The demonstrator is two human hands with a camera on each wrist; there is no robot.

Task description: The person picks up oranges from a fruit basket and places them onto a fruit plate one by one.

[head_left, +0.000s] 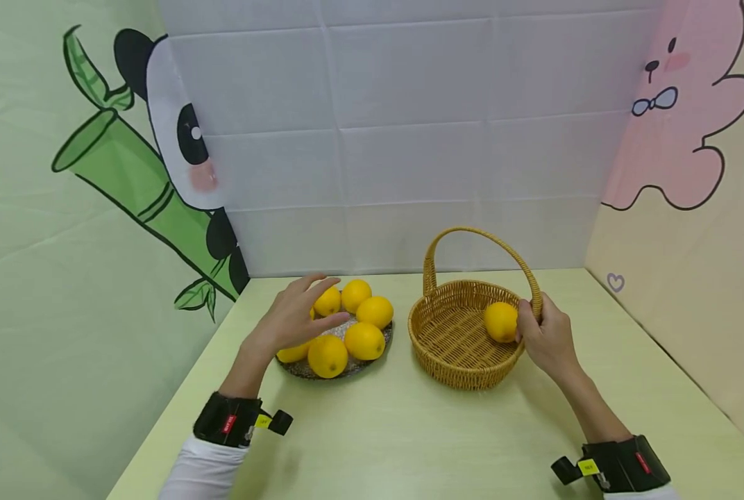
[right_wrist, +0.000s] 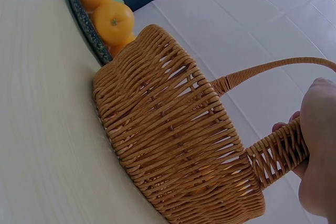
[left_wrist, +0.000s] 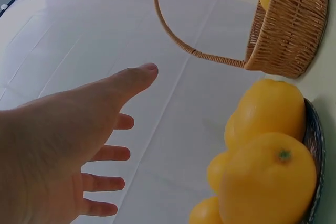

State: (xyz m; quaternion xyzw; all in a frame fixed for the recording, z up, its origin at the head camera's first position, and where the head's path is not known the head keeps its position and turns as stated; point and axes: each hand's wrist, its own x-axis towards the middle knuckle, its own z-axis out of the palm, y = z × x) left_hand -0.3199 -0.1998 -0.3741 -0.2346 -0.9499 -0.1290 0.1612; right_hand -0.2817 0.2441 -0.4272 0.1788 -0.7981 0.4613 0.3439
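Observation:
My left hand (head_left: 293,314) hovers over a dark patterned plate (head_left: 341,328), its fingers extended and thumb apart, holding nothing. Several oranges (head_left: 327,356) sit around that plate; in the left wrist view, the closest orange (left_wrist: 269,179) shows its green stem end, beyond the hand's reach. To the right stands a woven wicker basket (head_left: 466,377) with a tall arched handle. One orange (head_left: 501,322) lies inside, at its right side. My right hand (head_left: 550,342) grips the basket handle low on the right; the right wrist view shows fingers wrapped around its woven base (right_wrist: 278,153).
Both the plate and the basket rest on a pale tabletop (head_left: 372,437), side by side with a narrow gap between. A light back wall (head_left: 403,167) rises behind them. Printed cloth walls stand at left (head_left: 47,312) and right (head_left: 690,292).

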